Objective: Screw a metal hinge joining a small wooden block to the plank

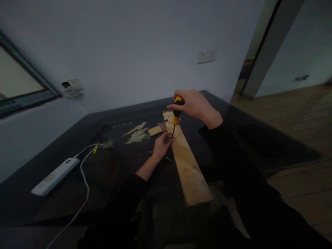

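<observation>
A long pale wooden plank point(189, 166) lies on the dark table point(109, 173), running away from me. My right hand point(194, 103) is wrapped round the yellow and black handle of a screwdriver point(177, 112), which stands upright with its tip down on the plank. My left hand point(162, 145) rests at the plank's left edge, its fingertips pinched at the screwdriver's tip; what they hold is too small to make out. Both sleeves are black.
A white power strip point(54, 176) with a white cable point(84, 180) lies at the left of the table. Small wood scraps point(155, 130) lie beyond my left hand. Wall sockets point(206, 56) sit above the table. Wooden floor point(298, 114) lies to the right.
</observation>
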Tool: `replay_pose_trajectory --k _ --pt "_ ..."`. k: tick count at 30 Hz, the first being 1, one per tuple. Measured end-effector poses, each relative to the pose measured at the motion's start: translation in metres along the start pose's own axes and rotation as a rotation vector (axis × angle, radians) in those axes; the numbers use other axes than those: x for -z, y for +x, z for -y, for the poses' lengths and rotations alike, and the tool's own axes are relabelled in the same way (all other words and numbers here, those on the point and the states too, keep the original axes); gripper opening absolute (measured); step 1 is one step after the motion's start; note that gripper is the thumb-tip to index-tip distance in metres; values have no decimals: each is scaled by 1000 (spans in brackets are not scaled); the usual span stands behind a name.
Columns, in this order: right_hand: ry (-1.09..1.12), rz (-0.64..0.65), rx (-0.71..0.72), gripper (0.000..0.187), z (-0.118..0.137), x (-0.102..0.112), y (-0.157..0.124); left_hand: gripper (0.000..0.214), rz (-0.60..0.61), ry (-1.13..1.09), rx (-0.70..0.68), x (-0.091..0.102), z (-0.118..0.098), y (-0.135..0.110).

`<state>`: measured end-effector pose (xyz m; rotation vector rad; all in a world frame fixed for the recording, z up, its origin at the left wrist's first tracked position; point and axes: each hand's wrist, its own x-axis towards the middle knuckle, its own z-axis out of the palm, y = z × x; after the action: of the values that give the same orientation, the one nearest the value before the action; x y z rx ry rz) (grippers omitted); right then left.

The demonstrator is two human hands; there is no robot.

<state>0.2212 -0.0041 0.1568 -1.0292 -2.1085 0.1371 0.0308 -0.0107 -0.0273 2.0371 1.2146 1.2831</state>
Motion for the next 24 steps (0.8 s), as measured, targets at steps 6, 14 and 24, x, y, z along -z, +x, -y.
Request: replay_pose_trajectory --k 6,14,24 --pt "196 190 43 32 1 9 -5 23 -15 -2 -3 -1 2 0" --pt "148 139 95 17 0 11 -3 23 38 22 -55 3 3 2" --pt "27 80 48 23 2 10 -2 30 57 -103 344 23 17 11"
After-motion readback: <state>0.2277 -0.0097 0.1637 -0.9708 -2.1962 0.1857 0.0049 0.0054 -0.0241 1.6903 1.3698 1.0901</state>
